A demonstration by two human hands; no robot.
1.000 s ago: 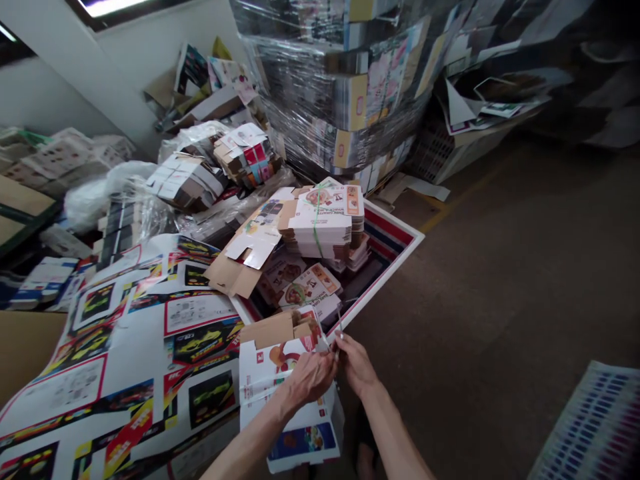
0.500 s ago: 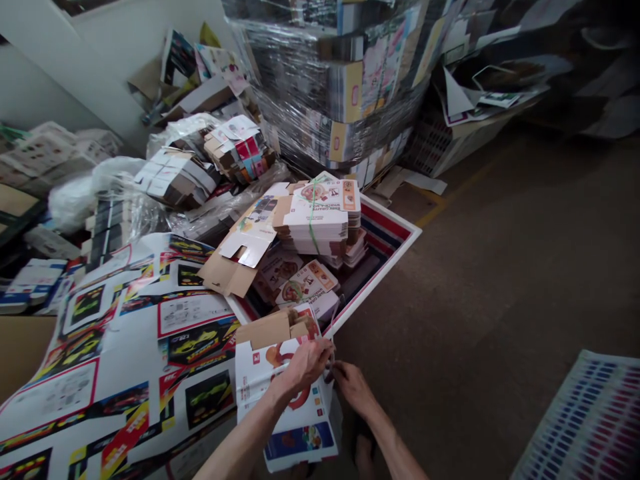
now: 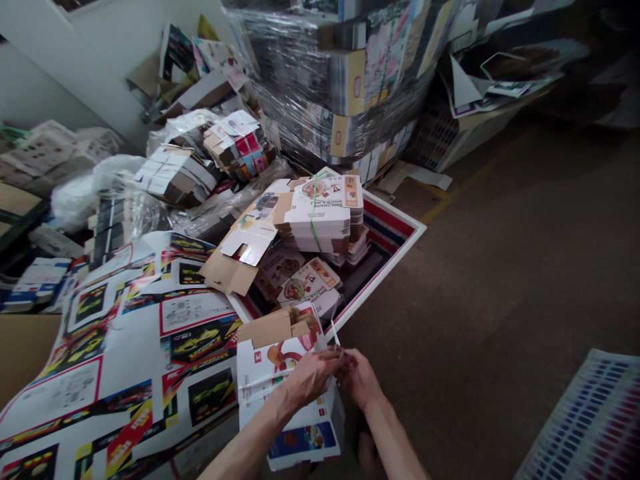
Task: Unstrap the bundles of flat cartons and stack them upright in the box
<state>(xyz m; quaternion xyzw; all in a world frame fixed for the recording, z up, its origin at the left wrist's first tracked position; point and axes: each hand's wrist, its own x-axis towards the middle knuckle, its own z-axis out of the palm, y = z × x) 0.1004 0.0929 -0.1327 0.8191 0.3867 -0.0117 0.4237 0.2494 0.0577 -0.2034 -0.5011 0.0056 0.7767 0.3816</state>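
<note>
My left hand (image 3: pixel 316 375) is over the right edge of a stack of flattened printed cartons (image 3: pixel 280 393), its fingers pinched on a thin white string (image 3: pixel 335 328). Fingertip to fingertip with it, my right hand (image 3: pixel 359 379) is also closed at the string, just off the stack's edge. The string rises in a loop above both hands. Behind the stack, a white-rimmed tray (image 3: pixel 385 267) with a striped inside holds carton bundles, one of them (image 3: pixel 320 213) tied with green string. What lies between my fingertips is too small to make out.
Printed sheets with car pictures (image 3: pixel 200 333) spread at the left. A plastic-wrapped pallet stack (image 3: pixel 345 87) stands behind the tray. A slatted plastic crate (image 3: pixel 590 420) is at the lower right, and heaps of bundled cartons (image 3: pixel 175 173) lie at the back left.
My right hand has moved up and in, against my left fingertips at the string. The left hand has shifted slightly down, and the view has moved a little.
</note>
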